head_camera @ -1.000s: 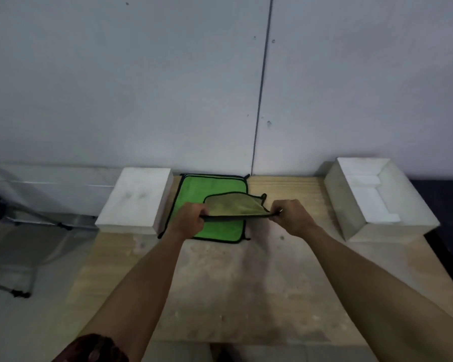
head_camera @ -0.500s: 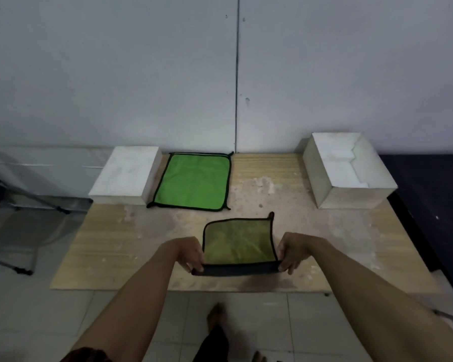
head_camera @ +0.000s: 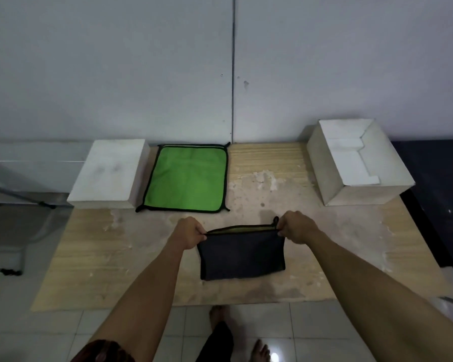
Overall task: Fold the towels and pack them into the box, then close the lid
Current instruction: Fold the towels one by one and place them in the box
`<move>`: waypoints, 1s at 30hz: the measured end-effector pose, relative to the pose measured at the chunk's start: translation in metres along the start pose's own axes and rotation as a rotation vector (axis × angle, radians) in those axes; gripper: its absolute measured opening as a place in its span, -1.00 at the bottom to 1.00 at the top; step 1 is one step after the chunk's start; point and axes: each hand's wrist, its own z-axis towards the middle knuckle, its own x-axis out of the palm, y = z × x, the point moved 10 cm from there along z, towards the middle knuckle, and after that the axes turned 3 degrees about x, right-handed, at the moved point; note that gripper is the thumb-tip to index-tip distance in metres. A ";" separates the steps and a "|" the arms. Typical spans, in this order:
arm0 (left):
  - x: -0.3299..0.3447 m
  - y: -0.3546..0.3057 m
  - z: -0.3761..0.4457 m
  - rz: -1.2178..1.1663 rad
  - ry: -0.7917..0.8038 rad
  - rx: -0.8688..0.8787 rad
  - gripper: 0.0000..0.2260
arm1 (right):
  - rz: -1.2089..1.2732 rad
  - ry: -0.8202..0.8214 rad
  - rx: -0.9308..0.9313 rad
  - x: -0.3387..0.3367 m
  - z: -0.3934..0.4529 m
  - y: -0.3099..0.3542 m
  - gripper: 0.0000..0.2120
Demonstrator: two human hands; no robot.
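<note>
Wooden table (head_camera: 285, 288) against a grey wall: dark towel (head_camera: 242, 254) now folded in half.
I see my left hand (head_camera: 187, 232) and right hand (head_camera: 297, 229) each pinched shut on a far corner of it; half a second ago its olive face lay open. It sits near-centre. Green towel (head_camera: 187, 177) lies flat farther back, lid (head_camera: 107, 173) at its left, open box (head_camera: 356, 163) far right.

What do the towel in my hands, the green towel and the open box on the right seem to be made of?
The dark towel looks like soft microfibre cloth, matte, with a yellow-green inner face and stitched black edging. The green towel seems the same plush fabric, lying flat with black binding. The open box looks like white cardboard or foam board, with matte, stiff, flat walls; which one is unclear.
</note>
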 end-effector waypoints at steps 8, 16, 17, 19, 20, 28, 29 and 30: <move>0.027 0.043 0.046 -0.105 -0.083 -0.112 -0.88 | -0.123 -0.046 0.096 0.018 0.045 0.005 -0.79; 0.052 0.062 0.012 -0.105 -0.083 -0.334 -0.40 | -0.049 -0.102 -0.027 0.050 0.013 0.029 -0.64; 0.056 0.065 0.004 -0.103 -0.082 -0.382 -0.37 | -0.022 -0.081 -0.041 0.057 0.008 0.033 -0.63; 0.062 0.066 -0.012 -0.110 -0.070 -0.457 -0.34 | 0.010 -0.040 -0.066 0.070 -0.002 0.040 -0.60; 0.067 0.066 -0.018 -0.130 -0.061 -0.484 -0.38 | 0.013 -0.022 -0.080 0.076 -0.006 0.044 -0.60; 0.100 0.053 -0.050 -0.208 -0.015 -0.544 -0.83 | 0.092 0.048 -0.130 0.106 -0.032 0.048 -0.53; 0.100 0.054 -0.050 -0.230 -0.031 -0.547 -0.80 | 0.099 0.046 -0.134 0.107 -0.034 0.046 -0.52; 0.098 0.053 -0.050 -0.261 -0.055 -0.540 -0.80 | 0.105 0.041 -0.135 0.108 -0.036 0.044 -0.50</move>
